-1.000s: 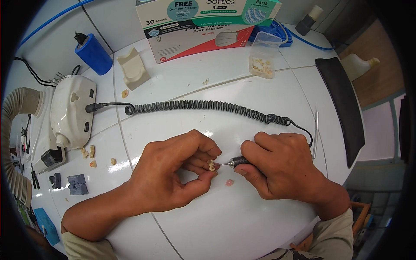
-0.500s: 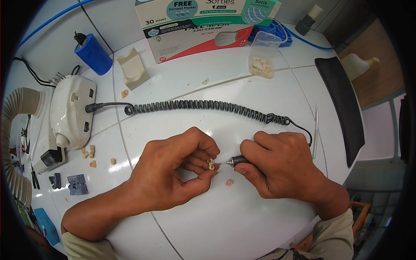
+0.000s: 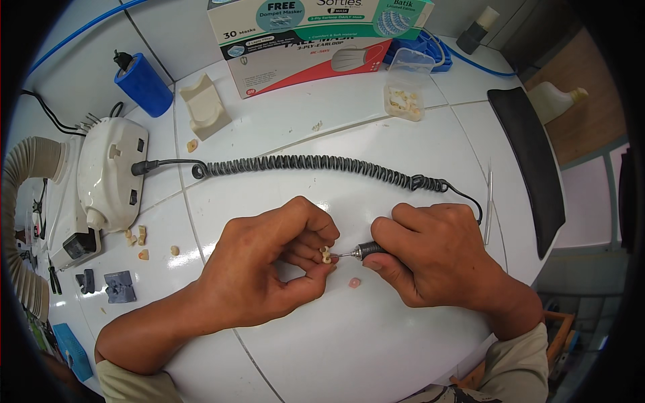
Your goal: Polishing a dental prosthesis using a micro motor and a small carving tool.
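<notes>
In the middle of the view my left hand [image 3: 269, 262] is closed, pinching a small cream tooth-shaped piece [image 3: 326, 256] between its fingertips. My right hand [image 3: 430, 255] is wrapped round a black and silver rotary handpiece [image 3: 365, 250], whose thin bit points left and meets the piece; whether it touches is hard to tell. A coiled black cord [image 3: 302, 163] runs from the handpiece to a white control unit [image 3: 111, 174] at the left. A small pink piece [image 3: 354, 283] lies on the white tiled bench [image 3: 316, 342] just below the bit.
At the left are a flexible hose [image 3: 15, 221], grey blocks [image 3: 119, 287] and small cream pieces [image 3: 142, 235]. Behind are a blue cylinder [image 3: 144, 84], a cream stand [image 3: 203, 107], mask boxes [image 3: 302, 70] and a clear container [image 3: 403, 101]. At the right lie thin metal tools [image 3: 489, 201] and a black pad [image 3: 527, 168].
Both hands stay almost in place, with a very slight shift of my left fingers and the small piece. Nothing has been let go or taken hold of.
</notes>
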### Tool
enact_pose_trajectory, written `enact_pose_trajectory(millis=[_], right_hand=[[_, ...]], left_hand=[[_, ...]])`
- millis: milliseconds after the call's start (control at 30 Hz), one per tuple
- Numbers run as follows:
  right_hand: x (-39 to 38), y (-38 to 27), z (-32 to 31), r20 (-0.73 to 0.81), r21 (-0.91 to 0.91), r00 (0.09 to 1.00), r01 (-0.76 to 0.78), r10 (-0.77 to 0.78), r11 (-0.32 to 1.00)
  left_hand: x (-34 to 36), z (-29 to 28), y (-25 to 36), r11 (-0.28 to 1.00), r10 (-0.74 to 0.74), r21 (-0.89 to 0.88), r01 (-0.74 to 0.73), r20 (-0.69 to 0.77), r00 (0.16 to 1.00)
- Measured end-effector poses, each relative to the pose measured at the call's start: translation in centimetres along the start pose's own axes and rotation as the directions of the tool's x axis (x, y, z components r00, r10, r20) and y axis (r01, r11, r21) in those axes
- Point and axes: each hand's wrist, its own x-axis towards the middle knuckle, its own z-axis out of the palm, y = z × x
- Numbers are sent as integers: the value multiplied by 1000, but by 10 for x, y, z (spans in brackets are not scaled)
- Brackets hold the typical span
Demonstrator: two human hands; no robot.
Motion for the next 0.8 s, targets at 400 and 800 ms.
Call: enact_pose_trajectory(millis=[400, 800], right_hand=[[1, 0, 1, -9, 0, 1000, -5, 5, 1000], [1, 0, 0, 0, 11, 1000, 8, -8, 1000]], left_hand=[[0, 0, -1, 1000, -7, 5, 7, -5, 1000], [1, 0, 1, 1000, -10, 12, 11, -10, 1000]])
